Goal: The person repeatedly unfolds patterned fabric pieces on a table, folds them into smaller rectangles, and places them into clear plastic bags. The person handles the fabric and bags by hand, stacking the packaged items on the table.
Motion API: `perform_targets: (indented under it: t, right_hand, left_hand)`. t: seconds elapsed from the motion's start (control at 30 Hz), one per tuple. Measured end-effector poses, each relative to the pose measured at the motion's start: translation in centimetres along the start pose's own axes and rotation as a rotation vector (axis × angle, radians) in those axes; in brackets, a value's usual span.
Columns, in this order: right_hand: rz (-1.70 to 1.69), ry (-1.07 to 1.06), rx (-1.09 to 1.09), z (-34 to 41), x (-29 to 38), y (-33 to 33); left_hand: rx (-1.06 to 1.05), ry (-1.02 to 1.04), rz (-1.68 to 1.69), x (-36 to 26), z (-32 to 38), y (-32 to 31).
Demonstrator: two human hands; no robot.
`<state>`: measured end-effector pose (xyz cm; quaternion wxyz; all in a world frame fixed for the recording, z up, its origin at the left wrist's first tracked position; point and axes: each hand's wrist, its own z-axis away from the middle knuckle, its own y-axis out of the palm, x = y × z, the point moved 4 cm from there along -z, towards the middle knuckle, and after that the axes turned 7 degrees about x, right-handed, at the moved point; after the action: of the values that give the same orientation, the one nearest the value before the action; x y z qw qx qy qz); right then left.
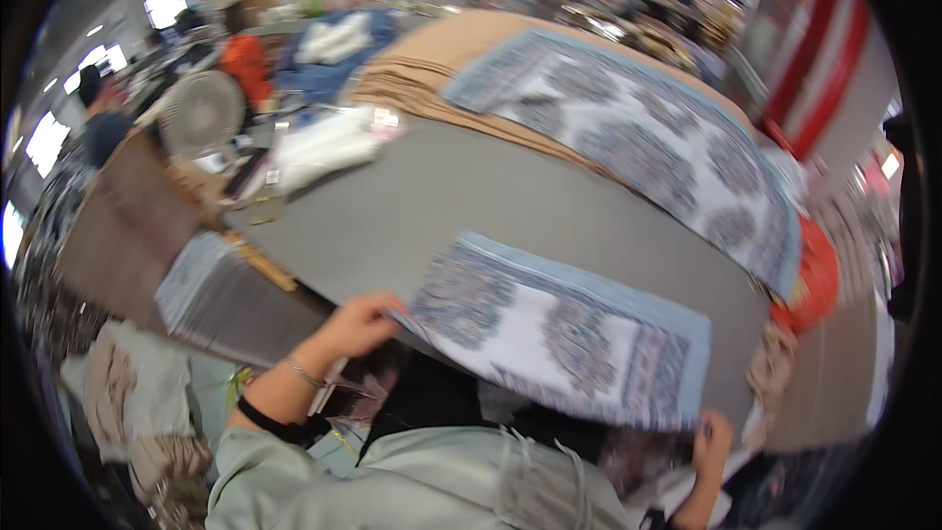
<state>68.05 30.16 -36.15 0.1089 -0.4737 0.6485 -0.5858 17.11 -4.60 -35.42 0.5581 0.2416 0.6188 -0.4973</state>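
A folded patterned cloth [552, 324], white with blue-grey medallions and a light blue border, lies partly on the grey tabletop [471, 184]. Its near edge hangs over the table's front. My left hand [368, 324] pinches the near left corner between thumb and fingers. At the near right corner, my right hand [712, 438] grips the cloth's border. Across the far side of the table, a larger cloth [633, 140] of like pattern is spread over a stack of folded tan fabric [471, 51].
To the left stand a brown board [132, 235], a folded grey cloth stack [243, 309] and a fan [202, 114]. White bundled fabric [331, 147] sits on the table's far left. An orange-red bag [809, 276] hangs at the right edge, below a red-striped column [817, 51].
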Motion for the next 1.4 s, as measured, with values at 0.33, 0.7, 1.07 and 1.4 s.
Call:
perform_targets:
  t: [0.33,0.7,1.07,1.4]
  right_hand:
    - [0.272,0.298,0.048,-15.7,0.9,4.2]
    - [0.338,0.191,-0.039,-11.9,0.6,12.1]
    - [0.293,0.552,-0.207,-9.5,-0.3,7.8]
    - [0.333,0.557,-0.138,-8.8,-0.7,8.4]
  left_hand:
    - [-0.432,-0.003,-0.511,0.7,-14.3,0.5]
    - [-0.563,-0.151,-0.957,2.0,-10.6,6.2]
    - [-0.079,-0.077,-0.355,-3.3,-15.4,4.0]
    - [0.146,0.374,-0.442,-4.7,-13.7,16.1]
